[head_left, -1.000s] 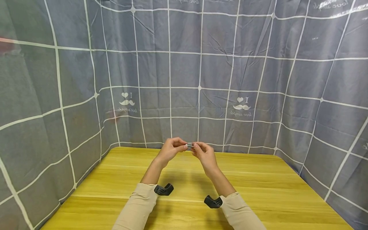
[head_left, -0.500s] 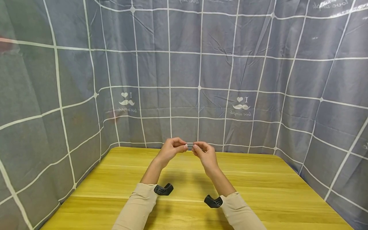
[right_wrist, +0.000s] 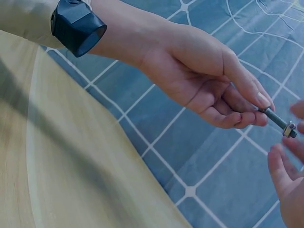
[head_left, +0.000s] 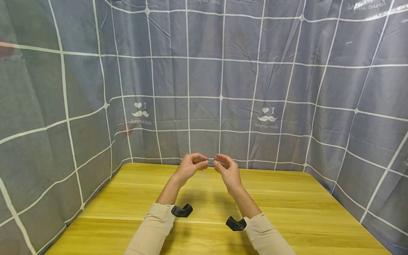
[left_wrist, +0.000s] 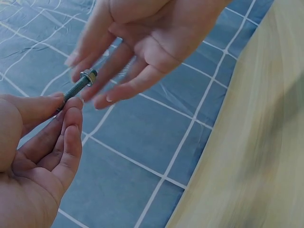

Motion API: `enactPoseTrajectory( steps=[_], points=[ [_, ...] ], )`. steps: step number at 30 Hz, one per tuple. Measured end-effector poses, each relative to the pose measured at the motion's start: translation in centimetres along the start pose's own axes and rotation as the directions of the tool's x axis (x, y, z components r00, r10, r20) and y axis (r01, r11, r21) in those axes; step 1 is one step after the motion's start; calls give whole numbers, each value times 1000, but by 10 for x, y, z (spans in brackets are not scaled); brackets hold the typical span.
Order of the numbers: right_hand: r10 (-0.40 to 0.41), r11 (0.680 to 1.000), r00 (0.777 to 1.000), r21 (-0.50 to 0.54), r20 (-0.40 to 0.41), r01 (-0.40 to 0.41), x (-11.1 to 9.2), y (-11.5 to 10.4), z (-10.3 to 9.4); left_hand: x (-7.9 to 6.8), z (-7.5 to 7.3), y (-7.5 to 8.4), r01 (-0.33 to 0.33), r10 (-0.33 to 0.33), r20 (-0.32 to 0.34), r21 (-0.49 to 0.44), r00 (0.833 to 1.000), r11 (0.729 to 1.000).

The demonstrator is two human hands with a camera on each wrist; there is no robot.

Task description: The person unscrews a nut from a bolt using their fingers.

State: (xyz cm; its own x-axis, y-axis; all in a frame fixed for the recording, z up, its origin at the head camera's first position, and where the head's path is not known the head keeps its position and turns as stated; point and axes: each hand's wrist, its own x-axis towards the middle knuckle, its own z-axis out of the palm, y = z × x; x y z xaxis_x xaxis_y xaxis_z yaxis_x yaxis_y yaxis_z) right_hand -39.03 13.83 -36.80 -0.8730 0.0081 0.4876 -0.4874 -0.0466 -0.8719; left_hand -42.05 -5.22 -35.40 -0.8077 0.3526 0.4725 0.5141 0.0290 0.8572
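Observation:
A threaded bolt (left_wrist: pixel 76 88) is pinched by one end between the thumb and fingertips of my left hand (left_wrist: pixel 40 156). Near the bolt's far end sits a hex nut (left_wrist: pixel 88 77), with a short stub of bolt beyond it. My right hand (left_wrist: pixel 154 40) hovers by that nut, its fingers spread and slightly blurred, with no grip on it. In the right wrist view, the nut (right_wrist: pixel 289 129) lies between the parted fingers of the right hand (right_wrist: pixel 293 194). Both hands are raised over the far part of the table in the head view; there the bolt is barely visible.
A yellow wood-grain table (head_left: pixel 204 202) lies under the forearms. Grey curtain (head_left: pixel 204 78) with white grid lines surrounds it at the back and sides. Each sleeved wrist wears a black camera mount, such as the left one (head_left: pixel 182 210).
The right hand's thumb and forefinger have moved apart from each other at the nut's end of the bolt. The left hand stays almost in place.

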Motion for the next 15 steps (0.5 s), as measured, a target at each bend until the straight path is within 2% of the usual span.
enactPoseTrajectory(
  steps=[4, 11, 15],
  points=[
    [30, 999, 999, -11, -20, -30, 0, 1, 1, 0, 1, 0, 1, -1, 1, -4, 1000, 1000],
    [-2, 1000, 1000, -13, 4, 2, 1, 1, 0, 0, 1, -1, -15, 15, 9, -10, 1000, 1000],
    [20, 1000, 1000, 2, 0, -20, 0, 1, 0, 0, 0, 0, -21, 22, 7, -11, 1000, 1000]
  ],
)
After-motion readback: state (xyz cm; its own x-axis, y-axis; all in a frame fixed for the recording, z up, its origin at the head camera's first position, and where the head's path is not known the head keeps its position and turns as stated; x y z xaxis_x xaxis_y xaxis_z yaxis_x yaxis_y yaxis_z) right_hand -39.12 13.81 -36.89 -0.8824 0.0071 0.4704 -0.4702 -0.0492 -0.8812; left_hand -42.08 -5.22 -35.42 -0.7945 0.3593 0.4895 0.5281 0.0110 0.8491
